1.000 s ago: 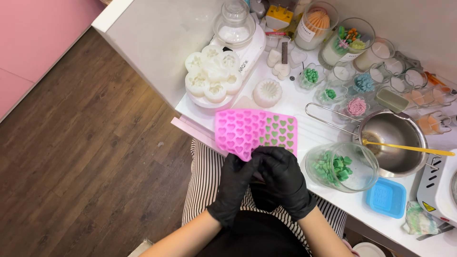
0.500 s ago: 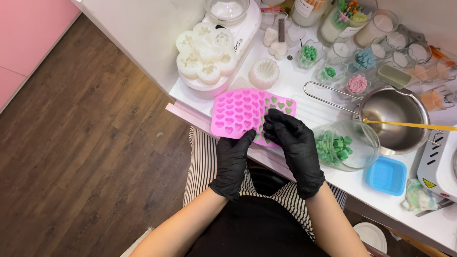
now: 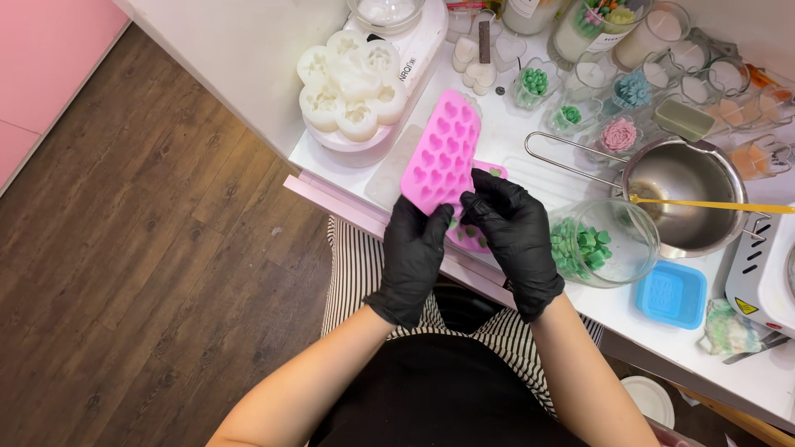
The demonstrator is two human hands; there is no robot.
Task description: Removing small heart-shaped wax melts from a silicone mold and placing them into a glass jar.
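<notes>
Both hands wear black gloves and hold a pink silicone mould [image 3: 445, 151] with heart-shaped cavities, lifted and tilted up on its near end over the white table's front edge. My left hand [image 3: 414, 248] grips its lower left corner. My right hand [image 3: 513, 232] pinches the lower right edge. Under the raised mould lies another pink piece [image 3: 474, 236] with small green shapes on it, partly hidden by my fingers. A glass bowl [image 3: 604, 244] of green wax pieces stands just right of my right hand.
A white flower-shaped mould [image 3: 352, 83] sits on a round base at the back left. A steel pot [image 3: 687, 190] with a yellow stick, a blue square mould [image 3: 672, 294], small glass cups with coloured wax flowers [image 3: 617, 132] and a white appliance [image 3: 762, 269] crowd the table's right side.
The pink mould has gone from lying flat on the table to being lifted and tipped up on end. Both hands have shifted to its lower edge.
</notes>
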